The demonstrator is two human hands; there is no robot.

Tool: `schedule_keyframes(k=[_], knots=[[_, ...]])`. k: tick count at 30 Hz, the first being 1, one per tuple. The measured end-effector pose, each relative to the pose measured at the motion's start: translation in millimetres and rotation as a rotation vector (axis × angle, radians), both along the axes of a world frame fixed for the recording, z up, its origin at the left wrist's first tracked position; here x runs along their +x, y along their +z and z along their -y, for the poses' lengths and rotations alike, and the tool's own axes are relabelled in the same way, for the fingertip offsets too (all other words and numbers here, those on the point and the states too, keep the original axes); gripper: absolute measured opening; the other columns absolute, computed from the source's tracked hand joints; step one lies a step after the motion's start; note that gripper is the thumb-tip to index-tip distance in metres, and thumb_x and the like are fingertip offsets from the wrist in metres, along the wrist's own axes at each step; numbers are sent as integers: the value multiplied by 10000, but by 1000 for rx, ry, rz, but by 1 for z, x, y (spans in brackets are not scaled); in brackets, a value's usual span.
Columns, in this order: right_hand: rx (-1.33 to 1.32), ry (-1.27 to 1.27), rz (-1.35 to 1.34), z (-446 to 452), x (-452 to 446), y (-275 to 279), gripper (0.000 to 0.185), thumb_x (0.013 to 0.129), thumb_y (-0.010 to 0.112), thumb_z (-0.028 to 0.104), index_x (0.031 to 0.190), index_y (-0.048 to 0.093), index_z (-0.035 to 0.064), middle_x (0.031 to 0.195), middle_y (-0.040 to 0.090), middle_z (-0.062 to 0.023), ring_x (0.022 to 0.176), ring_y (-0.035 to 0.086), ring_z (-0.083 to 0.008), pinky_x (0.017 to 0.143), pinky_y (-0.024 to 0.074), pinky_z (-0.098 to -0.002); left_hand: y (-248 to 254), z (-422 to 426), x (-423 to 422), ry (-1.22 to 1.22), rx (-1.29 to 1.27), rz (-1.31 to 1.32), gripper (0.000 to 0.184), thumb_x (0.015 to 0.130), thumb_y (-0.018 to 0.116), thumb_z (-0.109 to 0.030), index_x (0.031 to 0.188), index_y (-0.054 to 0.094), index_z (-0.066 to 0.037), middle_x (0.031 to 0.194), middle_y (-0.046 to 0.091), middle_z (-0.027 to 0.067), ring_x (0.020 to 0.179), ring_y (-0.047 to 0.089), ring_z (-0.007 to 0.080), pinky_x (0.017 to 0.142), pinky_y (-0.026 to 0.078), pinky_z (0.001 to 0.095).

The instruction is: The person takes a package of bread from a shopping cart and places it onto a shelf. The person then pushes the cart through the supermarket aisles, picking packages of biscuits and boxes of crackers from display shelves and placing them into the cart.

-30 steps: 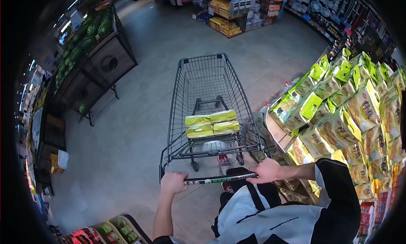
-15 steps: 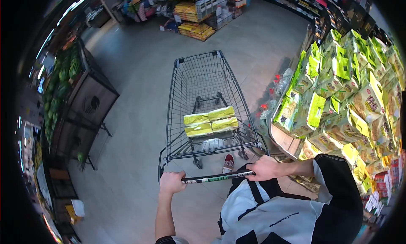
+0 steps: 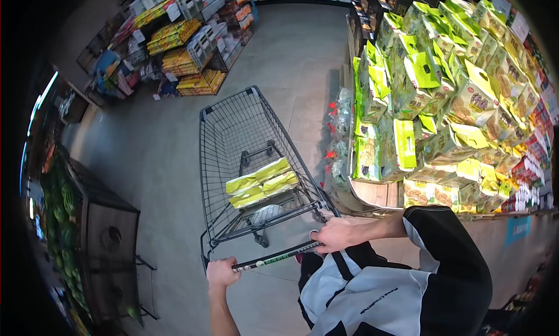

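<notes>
My left hand [image 3: 223, 271] is curled closed around the left end of the cart's handlebar [image 3: 276, 256], and my right hand [image 3: 333, 235] is wrapped round the right end, by the cart's rear right corner. Both gripping; fingertips under the bar are out of sight. The wire shopping cart [image 3: 273, 132] stands on the tiled floor [image 3: 169, 179] ahead of me. Its long axis runs from the handlebar away and slightly left, narrower front edge farthest off. Bar sits skewed to my view, left end nearer the bottom. Yellow-green packs [image 3: 263, 183] lie in two rows toward the cart's rear edge, long axis crosswise; can't tell which level of the cart carries them. White rounded piece [image 3: 266, 213] just behind them, mostly behind wires, can't make out what it is. Right of the cart: bagged snacks [image 3: 445, 103] piled above the wooden edge [image 3: 377, 193] of a display; label text too small to read. Far left, the watermelon stand [image 3: 110, 237] falls into the dark lens border. My legs are largely hidden by my jacket [image 3: 378, 295].
</notes>
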State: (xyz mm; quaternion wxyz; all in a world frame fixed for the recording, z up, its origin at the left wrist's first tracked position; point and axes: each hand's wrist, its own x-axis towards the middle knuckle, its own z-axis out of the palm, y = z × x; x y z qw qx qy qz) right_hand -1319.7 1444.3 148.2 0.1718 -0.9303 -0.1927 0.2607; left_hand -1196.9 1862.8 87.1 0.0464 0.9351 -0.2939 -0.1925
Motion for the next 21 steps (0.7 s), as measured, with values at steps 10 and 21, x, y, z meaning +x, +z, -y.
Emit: schedule_keyframes(k=[10,21], knots=[[18,-143,-12,-10,43,3,381,918,622,433,1031,692,76,730,714,-185,738,721,-406,675,571,-526,0,5,97,-152,-44,67,198,658,730,-296,819,705,-183,713,706,69,705,708,318,637,527,455],[-46,-327,-11,-14,108,37,408,878,632,455,1047,699,90,778,725,-186,788,715,-427,716,570,-547,62,44,223,-360,-3,80,199,745,708,-329,865,738,-172,737,732,107,711,725,342,656,550,467]])
